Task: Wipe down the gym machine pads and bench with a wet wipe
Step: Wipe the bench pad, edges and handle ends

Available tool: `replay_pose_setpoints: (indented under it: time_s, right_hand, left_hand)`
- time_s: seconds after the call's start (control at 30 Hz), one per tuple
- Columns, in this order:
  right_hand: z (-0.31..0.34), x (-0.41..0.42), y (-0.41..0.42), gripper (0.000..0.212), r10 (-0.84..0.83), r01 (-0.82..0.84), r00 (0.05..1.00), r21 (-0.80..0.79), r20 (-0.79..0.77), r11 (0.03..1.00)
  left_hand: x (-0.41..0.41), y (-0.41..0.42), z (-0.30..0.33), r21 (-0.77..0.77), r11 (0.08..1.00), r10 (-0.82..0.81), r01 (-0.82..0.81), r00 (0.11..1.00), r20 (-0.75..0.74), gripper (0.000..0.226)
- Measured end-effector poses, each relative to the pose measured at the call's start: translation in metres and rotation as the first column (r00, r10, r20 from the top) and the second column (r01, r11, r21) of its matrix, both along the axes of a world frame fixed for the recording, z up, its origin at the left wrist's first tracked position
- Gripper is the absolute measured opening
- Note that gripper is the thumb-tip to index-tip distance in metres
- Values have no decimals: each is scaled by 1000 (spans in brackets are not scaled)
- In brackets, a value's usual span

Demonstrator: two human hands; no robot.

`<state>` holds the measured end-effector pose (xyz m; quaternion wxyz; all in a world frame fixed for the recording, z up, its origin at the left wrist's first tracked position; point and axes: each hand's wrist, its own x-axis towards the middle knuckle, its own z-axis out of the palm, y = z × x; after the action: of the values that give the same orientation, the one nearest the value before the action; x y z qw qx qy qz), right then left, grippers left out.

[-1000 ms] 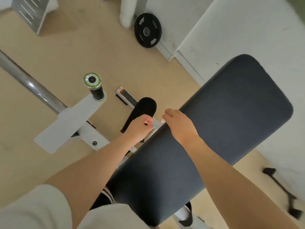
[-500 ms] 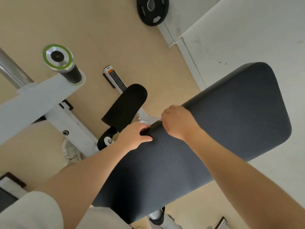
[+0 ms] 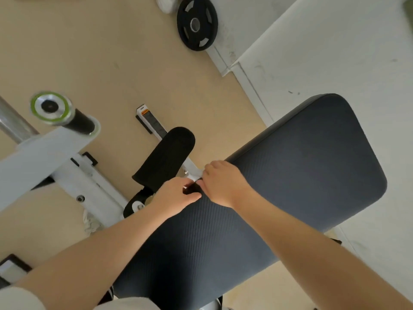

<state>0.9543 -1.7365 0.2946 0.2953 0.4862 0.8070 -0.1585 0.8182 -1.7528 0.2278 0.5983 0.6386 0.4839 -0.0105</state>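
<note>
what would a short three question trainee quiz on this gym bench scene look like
1. True or false: both hands meet at the near edge of the grey bench pad.
2. What leans against the wall at the top? A) black weight plate B) dumbbell C) kettlebell
3. Fill in: the black roller pad lies to the ____ of the bench pad in the picture.

Key: 1 true, left hand and right hand touch there; 2 A, weight plate; 3 left.

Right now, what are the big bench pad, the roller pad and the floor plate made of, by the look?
Bench pad: likely vinyl or synthetic leather, matte dark grey, fine ribbed texture. Roller pad: probably foam, dull black, no sheen. Weight plate: seemingly rubber-coated, matte black with a shiny metal hub.
</note>
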Motion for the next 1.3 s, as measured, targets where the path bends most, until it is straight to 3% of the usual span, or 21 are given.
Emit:
replay_pose_setpoints:
  time_s: [0.17,0.3,0.37,0.47,0.53,0.6,0.67,0.73,0.83,0.93,1.03,1.13,1.2,1.3]
  right_hand:
    - [35,76,56,47,-130,53,960,297,247,953]
    - [52,113,80,38,-271,96,929,544,251,834]
    - [49,104,74,35,-213,91,952,461,221,883]
    - [34,78,48,24,-88,55,985,210,148,976]
    - [30,84,48,14,-89,80,996,233,28,969]
    - [35,102,58,26,-116,121,993,236,-36,964]
    - [47,122,72,43,-129,119,991,261,21,958]
    - [60,144,88,53,-187,169,982,403,3,899]
    - [78,177,103,48,-326,295,944,556,-45,777]
    - [91,199,105,38,-551,566,805,566,-221,600]
    - [94,213,84,34,-611,701,700,521,-370,487]
    - [86,232,51,36,-645,762,618,544,-449,351]
    - [81,243,28,41,-658,770,572,597,-490,225]
    - [72,233,24,37,-638,788,512,610,-575,84]
  left_hand:
    - [43,32,36,-5,992,122,-122,984,132,46]
    - [81,62,49,5,987,158,-162,964,214,53]
    - [95,68,51,24,993,109,-117,968,224,50]
    - [102,67,48,99,990,80,-101,976,202,33]
    - [99,64,45,91,989,98,-117,977,191,31]
    - [99,64,44,67,989,118,-132,976,183,35]
    - [104,67,46,18,987,155,-162,968,198,40]
    - [114,74,52,8,985,165,-172,959,232,42]
    - [134,90,64,92,983,127,-156,955,268,46]
    - [158,109,77,228,969,26,-91,962,272,55]
    - [182,123,93,424,905,-119,30,975,187,67]
    - [203,129,107,625,761,-259,174,965,47,70]
    - [213,129,114,674,695,-297,249,954,-46,70]
    - [221,131,120,685,677,-293,270,952,-86,72]
